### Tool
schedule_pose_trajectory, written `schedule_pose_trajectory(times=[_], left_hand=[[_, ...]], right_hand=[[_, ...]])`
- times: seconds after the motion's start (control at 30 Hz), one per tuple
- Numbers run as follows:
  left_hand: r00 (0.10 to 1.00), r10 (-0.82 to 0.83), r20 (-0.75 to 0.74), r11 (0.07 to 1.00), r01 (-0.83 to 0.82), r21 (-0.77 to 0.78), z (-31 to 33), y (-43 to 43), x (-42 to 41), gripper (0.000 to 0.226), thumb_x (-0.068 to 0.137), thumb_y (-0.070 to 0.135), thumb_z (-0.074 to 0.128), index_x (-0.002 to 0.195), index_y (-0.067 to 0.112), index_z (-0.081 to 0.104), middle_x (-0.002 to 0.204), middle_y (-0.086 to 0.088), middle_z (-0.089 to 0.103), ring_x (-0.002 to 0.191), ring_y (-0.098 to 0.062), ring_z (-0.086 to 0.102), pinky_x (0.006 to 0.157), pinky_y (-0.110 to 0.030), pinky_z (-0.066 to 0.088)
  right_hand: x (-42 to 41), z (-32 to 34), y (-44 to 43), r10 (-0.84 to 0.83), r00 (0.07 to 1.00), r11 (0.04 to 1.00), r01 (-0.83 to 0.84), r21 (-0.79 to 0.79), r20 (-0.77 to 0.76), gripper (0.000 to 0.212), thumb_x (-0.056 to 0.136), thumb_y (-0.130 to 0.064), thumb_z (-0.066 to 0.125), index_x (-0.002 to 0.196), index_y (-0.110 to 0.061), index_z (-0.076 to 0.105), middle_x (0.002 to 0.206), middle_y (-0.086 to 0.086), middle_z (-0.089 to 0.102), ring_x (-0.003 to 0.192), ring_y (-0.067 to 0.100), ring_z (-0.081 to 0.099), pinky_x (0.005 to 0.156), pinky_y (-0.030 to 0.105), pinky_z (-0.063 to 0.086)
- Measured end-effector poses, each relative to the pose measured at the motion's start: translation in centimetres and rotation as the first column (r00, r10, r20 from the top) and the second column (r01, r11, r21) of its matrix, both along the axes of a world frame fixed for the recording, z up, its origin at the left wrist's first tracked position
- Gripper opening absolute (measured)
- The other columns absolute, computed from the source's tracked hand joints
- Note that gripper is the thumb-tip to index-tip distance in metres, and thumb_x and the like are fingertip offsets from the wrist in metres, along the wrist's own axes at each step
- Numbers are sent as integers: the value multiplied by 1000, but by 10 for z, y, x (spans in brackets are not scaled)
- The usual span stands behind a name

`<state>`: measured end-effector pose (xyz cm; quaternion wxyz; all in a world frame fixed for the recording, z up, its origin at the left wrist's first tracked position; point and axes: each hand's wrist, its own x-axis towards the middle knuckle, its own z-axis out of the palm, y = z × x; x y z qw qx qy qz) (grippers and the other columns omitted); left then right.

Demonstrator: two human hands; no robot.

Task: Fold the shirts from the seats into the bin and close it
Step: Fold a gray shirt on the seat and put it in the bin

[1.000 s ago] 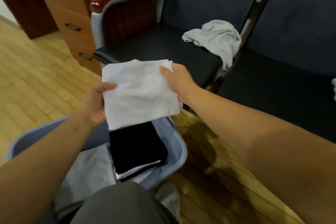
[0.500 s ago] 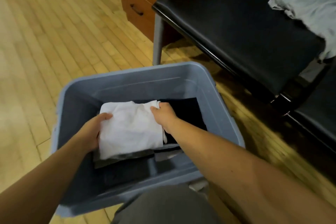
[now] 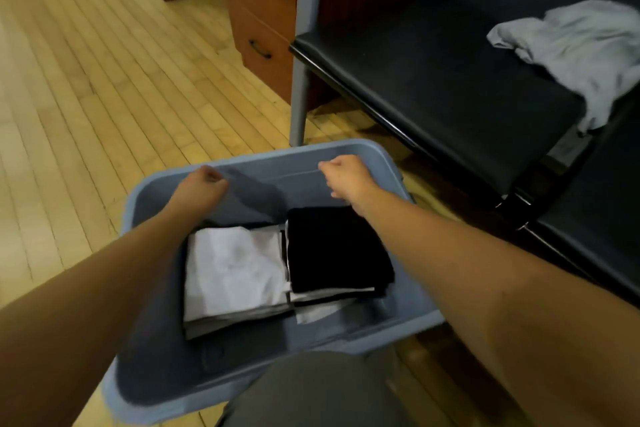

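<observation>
The placing step looks finished for one garment: a folded white shirt lies flat in the bin, below and nearer the body than the fingers of the left hand. A folded black shirt sits just beside it, directly under the right forearm and below the fingers of the right hand.

Both hands hover over the bin's far wall, apart from the cloth. The left fingers and the right fingers are curled in toward the palms and seem to hold nothing, though the blur makes that hard to be sure of.

The task is not done. A crumpled grey shirt lies on the seat, well beyond the right fingers, up and to their right. The likely next move is a long reach across the seat to pick up that shirt and bring it back for folding. Closing comes after that, and no lid is in view.
</observation>
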<state>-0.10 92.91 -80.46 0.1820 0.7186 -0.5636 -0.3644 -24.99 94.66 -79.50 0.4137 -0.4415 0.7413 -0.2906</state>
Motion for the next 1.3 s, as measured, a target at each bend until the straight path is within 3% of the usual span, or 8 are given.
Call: schedule_pose_trajectory(times=[0.2,0.37,0.7,0.9,0.97,1.07,1.2,1.3], left_hand=[[945,-189,-266,981,169,-97,112,-32,-102,12,99,14,55,89,14,63,98,-8,71,82,-17,68,77,-31,52],[905,-292,-311,953,248,-175,162,-38,-203,9,99,12,56,98,12,64,94,-5,68,85,-15,66,67,-21,52],[824,-564,56,781,554,-290,144,-41,-386,17,96,20,53,108,14,64,108,-6,64,101,-23,60,83,-32,46],[752,-614,239,675,658,-334,106,-46,-451,34,96,30,56,127,14,52,133,-8,47,123,-27,45,106,-40,36],[773,-563,292,658,633,-407,93,-46,-458,33,96,32,54,125,15,54,132,-6,48,125,-26,44,108,-40,31],[802,-526,285,659,596,-460,85,-49,-463,30,97,35,52,122,18,56,130,-2,51,125,-23,44,108,-38,30],[854,-508,110,742,499,-448,88,-48,-462,27,101,46,45,104,24,58,113,5,56,116,-21,51,102,-39,37],[875,-425,-232,871,326,-367,95,-47,-457,38,99,57,44,111,23,55,105,3,63,105,-20,57,87,-37,42]], right_hand=[[-72,98,-15,-95,992,986,105,-128,80,12,95,-18,57,98,-9,65,82,8,58,77,16,60,59,29,57],[-149,138,-3,-89,962,975,31,-220,-257,21,94,-23,59,90,-3,66,90,12,67,90,27,66,84,41,56],[-355,133,19,-436,661,900,317,-299,-611,49,92,-22,59,134,-4,43,145,17,30,115,40,51,92,40,47],[-421,110,-10,-343,774,939,270,-212,-533,85,90,-45,65,156,-19,19,158,13,24,140,35,35,111,39,35],[-430,98,-18,-297,763,955,247,-165,-574,71,92,-45,62,152,-21,33,151,13,36,139,35,36,111,38,33],[-432,89,-25,-348,774,931,221,-291,-529,15,95,-28,61,104,-16,62,108,7,59,111,32,58,81,31,42],[-407,90,-21,-250,863,944,117,-307,-439,14,92,-29,64,83,-19,67,87,-1,64,90,20,60,81,35,49],[-380,109,-3,-138,956,923,29,-385,-259,24,94,-19,64,71,-18,55,70,-5,53,72,11,51,68,24,42]])
